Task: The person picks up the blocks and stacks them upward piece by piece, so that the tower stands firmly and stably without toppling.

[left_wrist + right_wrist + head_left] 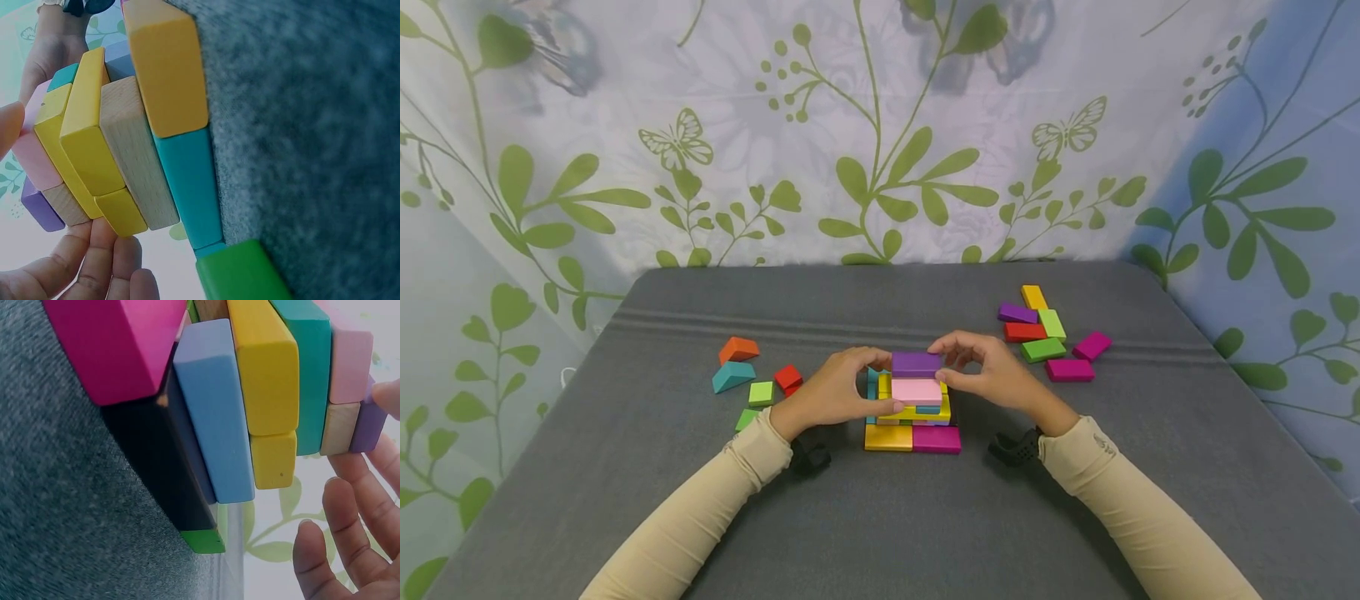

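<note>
You likely seat purple oblong wooden block [915, 365]; right-hand grip [992, 369] pinches end, left-hand grip's [833, 387] hold unclear; next: align, release.

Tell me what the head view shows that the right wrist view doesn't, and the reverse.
Only the head view shows the left sleeve, right sleeve, loose orange block and loose teal block.

Only the right wrist view shows the wooden block directly under the top purple block.

Both show that purple block, the pink block and the right hand.
</note>
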Available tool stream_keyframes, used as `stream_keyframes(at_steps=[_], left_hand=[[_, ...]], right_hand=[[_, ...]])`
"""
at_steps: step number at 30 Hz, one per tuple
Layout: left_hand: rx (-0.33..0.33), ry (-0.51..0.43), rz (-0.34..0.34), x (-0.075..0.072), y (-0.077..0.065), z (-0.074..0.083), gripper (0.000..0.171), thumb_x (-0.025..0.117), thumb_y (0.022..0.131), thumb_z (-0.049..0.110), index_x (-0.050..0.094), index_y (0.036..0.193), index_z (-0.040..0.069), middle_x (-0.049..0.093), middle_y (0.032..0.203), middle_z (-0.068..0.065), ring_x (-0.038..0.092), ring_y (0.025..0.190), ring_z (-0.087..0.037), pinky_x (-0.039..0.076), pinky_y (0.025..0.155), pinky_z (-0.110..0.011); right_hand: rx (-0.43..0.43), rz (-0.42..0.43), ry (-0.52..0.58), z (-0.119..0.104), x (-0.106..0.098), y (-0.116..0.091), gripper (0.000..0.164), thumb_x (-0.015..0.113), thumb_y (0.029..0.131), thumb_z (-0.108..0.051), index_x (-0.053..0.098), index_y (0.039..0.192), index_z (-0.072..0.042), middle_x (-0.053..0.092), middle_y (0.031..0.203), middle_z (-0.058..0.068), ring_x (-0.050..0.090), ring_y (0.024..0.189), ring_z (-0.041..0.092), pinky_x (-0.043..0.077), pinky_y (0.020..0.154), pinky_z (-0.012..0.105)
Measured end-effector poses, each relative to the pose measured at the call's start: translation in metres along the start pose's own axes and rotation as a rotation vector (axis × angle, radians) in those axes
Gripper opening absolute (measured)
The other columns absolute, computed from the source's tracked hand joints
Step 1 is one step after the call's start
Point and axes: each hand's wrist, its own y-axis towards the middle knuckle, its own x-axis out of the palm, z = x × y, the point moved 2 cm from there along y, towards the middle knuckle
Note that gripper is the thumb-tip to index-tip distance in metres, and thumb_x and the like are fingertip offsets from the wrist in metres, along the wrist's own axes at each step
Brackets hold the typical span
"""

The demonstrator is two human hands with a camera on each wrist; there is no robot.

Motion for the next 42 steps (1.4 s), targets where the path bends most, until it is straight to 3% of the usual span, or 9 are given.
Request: stream_keyframes(at_steps=[9,13,20,27,31,36,42], left_hand=[[-0.008,-0.004,-0.005,0.001,0.000,-0.001,0.068,0.084,0.094,0.034,0.062,0.146,-0.003,0.068,0.140,-0.013,0.062,0.127,-0.030,0.051,0.110,-0.049],[-0.008,-0.001,-0.003,0.001,0.000,0.000,0.069,0.084,0.093,0.034,0.061,0.146,-0.003,0.068,0.140,-0.013,0.062,0.127,-0.030,0.050,0.111,-0.049],[-0.012,-0.003,-0.003,0.000,-0.001,0.001,0.069,0.084,0.093,0.034,0.061,0.146,-0.003,0.068,0.140,-0.013,0.061,0.127,-0.031,0.050,0.111,-0.048],[-0.025,-0.008,-0.001,0.000,-0.002,0.000,0.068,0.085,0.093,0.034,0.061,0.147,-0.001,0.068,0.141,-0.013,0.061,0.128,-0.031,0.050,0.111,-0.050],[-0.033,-0.007,0.000,0.000,-0.002,-0.001,0.068,0.085,0.093,0.035,0.062,0.146,-0.001,0.068,0.140,-0.012,0.061,0.127,-0.030,0.051,0.111,-0.050],[-0.029,-0.006,0.003,0.001,-0.002,-0.002,0.068,0.085,0.093,0.035,0.062,0.145,-0.001,0.068,0.140,-0.012,0.061,0.126,-0.030,0.051,0.110,-0.050],[-0.023,-0.013,-0.005,0.001,-0.002,0.000,0.069,0.085,0.093,0.035,0.061,0.146,-0.002,0.068,0.141,-0.013,0.061,0.127,-0.030,0.051,0.110,-0.049]], right_hand=[[-0.020,-0.008,0.014,0.004,-0.012,-0.005,0.033,0.075,0.098,0.001,0.068,0.131,0.002,0.072,0.125,0.017,0.065,0.101,0.022,0.057,0.088,0.033],[0.005,0.018,-0.008,0.008,-0.031,-0.016,0.029,0.072,0.101,0.000,0.069,0.129,0.002,0.072,0.123,0.019,0.066,0.102,0.019,0.055,0.090,0.031],[0.066,0.017,-0.122,0.022,-0.076,-0.043,0.023,0.074,0.100,0.001,0.072,0.123,0.006,0.075,0.114,0.011,0.067,0.100,0.007,0.056,0.085,0.026],[0.184,0.031,-0.263,0.041,-0.122,-0.066,0.024,0.076,0.098,0.001,0.074,0.122,0.004,0.076,0.114,0.013,0.065,0.098,-0.001,0.053,0.084,0.018],[0.272,-0.012,-0.338,0.054,-0.140,-0.076,0.026,0.076,0.098,0.000,0.073,0.123,0.007,0.077,0.113,0.016,0.064,0.096,-0.004,0.054,0.081,0.019],[0.367,-0.064,-0.376,0.069,-0.151,-0.088,0.030,0.080,0.096,-0.003,0.072,0.122,0.010,0.074,0.102,0.007,0.062,0.084,0.000,0.054,0.071,0.025],[0.443,-0.074,-0.449,0.081,-0.155,-0.095,0.038,0.087,0.091,-0.011,0.073,0.120,0.009,0.061,0.089,0.001,0.048,0.071,0.008,0.042,0.061,0.028]])
